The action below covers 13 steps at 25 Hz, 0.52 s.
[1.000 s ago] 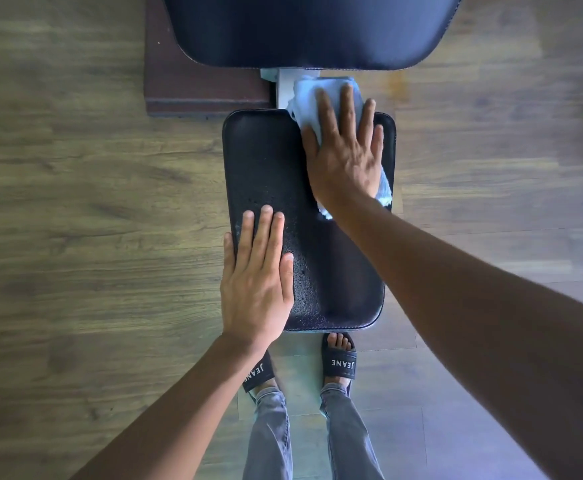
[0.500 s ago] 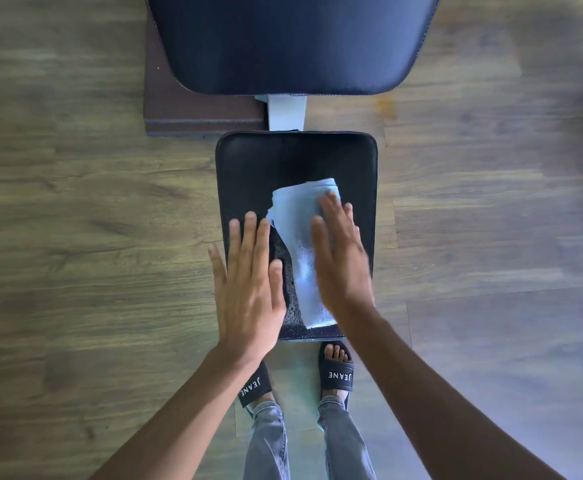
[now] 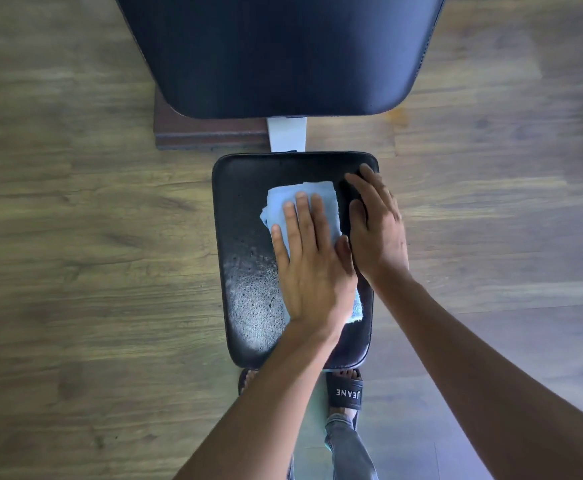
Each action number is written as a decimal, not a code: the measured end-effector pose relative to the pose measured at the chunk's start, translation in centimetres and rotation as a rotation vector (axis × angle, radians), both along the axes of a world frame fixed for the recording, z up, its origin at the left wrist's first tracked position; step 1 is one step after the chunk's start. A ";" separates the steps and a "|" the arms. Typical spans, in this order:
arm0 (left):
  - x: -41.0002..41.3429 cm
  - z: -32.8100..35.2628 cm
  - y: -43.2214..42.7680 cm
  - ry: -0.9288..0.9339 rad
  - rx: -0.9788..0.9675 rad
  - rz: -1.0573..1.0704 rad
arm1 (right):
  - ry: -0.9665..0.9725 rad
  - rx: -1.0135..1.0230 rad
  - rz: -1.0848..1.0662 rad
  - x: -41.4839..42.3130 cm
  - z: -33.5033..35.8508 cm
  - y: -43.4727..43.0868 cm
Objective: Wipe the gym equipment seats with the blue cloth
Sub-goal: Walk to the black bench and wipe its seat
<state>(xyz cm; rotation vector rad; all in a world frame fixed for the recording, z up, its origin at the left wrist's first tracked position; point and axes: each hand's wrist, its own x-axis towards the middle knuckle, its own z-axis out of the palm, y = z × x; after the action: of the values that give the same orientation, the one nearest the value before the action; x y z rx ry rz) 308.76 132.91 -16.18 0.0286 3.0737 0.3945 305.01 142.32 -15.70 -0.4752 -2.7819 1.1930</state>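
A moment ago our right hand was on the blue cloth and our left hand lay flat on the bare seat. Now they have swapped. Our left hand (image 3: pixel 312 268) lies flat on the blue cloth (image 3: pixel 304 202), fingers stretched out and close together, pressing it down and not gripping it. Our right hand (image 3: pixel 378 230) has slid off to the right edge of the seat (image 3: pixel 245 188). It is flat too, fingers wide open, holding nothing and just touching the black pad near the far right corner.

The blue cloth is folded and sits in the middle of the seat, a bit nearer the far edge. One small end of it peeks out by our left wrist, near the right edge.

The seat is black and looks wet and shiny on the near left side. Past its far edge a white bar (image 3: pixel 286 135) joins it to a big dark back pad (image 3: pixel 283 53). A brown mat (image 3: pixel 210 133) lies under that pad. The floor (image 3: pixel 75 237) is brown wood boards. Under the seat's near edge we see our black sandal (image 3: pixel 345 393) and a grey trouser leg (image 3: pixel 349 445).
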 end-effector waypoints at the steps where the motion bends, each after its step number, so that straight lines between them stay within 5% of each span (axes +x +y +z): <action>1: -1.0 -0.1 -0.4 0.016 0.004 -0.032 | -0.008 -0.009 0.017 -0.8 -0.2 0.1; 13: -10.6 -0.6 -5.1 0.077 -0.061 -0.289 | -0.118 0.246 0.047 -1.1 -1.8 -1.3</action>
<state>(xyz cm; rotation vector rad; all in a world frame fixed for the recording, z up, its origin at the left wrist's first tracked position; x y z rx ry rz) 298.20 127.85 -16.74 0.4905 3.0864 0.2892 303.93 141.02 -17.46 -0.4741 -3.0008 0.8383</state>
